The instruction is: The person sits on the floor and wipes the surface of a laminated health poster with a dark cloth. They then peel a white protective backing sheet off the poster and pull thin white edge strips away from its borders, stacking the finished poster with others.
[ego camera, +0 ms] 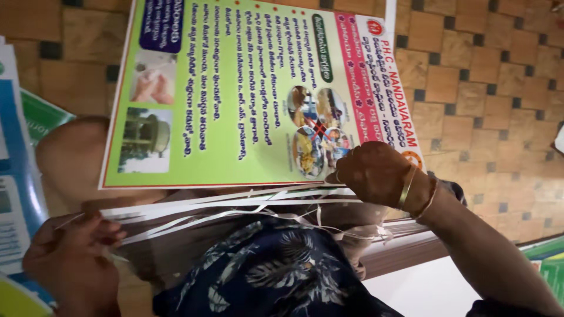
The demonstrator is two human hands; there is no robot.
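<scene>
A large green poster [235,88] with a pink band, photos and lines of print lies on the floor. Thin white paper strips [235,205] run along its near edge from one hand to the other. My left hand [70,261] is at the lower left, with its fingers pinched on the ends of the strips. My right hand [376,173], with bangles on the wrist, sits on the poster's near corner. Its fingers curl over the edge where the strips begin. A dark blue floral cloth [270,270] lies below the strips.
The floor is brown tile [482,88] with small dark squares. A blue and white poster [14,176] lies at the left edge. A white sheet [423,287] and green sheets [549,264] lie at the lower right.
</scene>
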